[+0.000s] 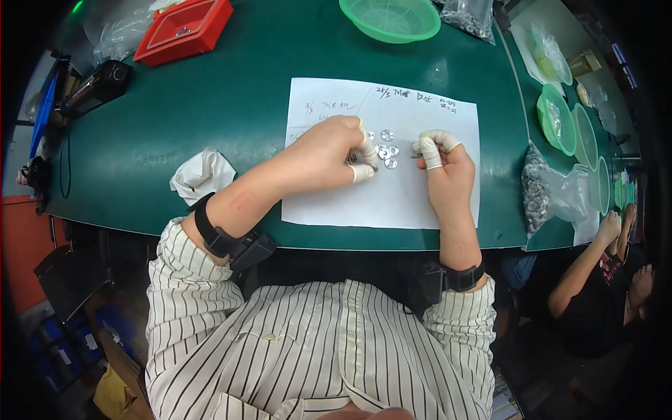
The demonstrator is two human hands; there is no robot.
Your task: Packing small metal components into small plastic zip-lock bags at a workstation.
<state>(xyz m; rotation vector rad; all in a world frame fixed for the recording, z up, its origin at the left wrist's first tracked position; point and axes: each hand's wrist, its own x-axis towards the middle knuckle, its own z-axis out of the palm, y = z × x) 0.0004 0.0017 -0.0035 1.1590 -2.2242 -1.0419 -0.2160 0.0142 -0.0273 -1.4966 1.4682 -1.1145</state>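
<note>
A small cluster of round silver metal discs with holes (387, 151) lies on a white paper sheet (336, 206) with handwriting on it. My left hand (332, 154) arches over the left side of the cluster, its thumb and fingers in white finger cots and curled inward. Whatever those fingers grip is hidden from view. To the right of the discs, my right hand (448, 164) has its cot-covered thumb and fingers closed in a pinch. A thin dark edge of something small shows at its fingertips; its kind cannot be told.
A crumpled white cloth (201, 175) lies left of the paper on the green table (231, 91). Farther off are a red tray (183, 31) and a green strainer basket (392, 19). At right stand a bag of metal parts (537, 189), green baskets (556, 119) and another person (595, 280).
</note>
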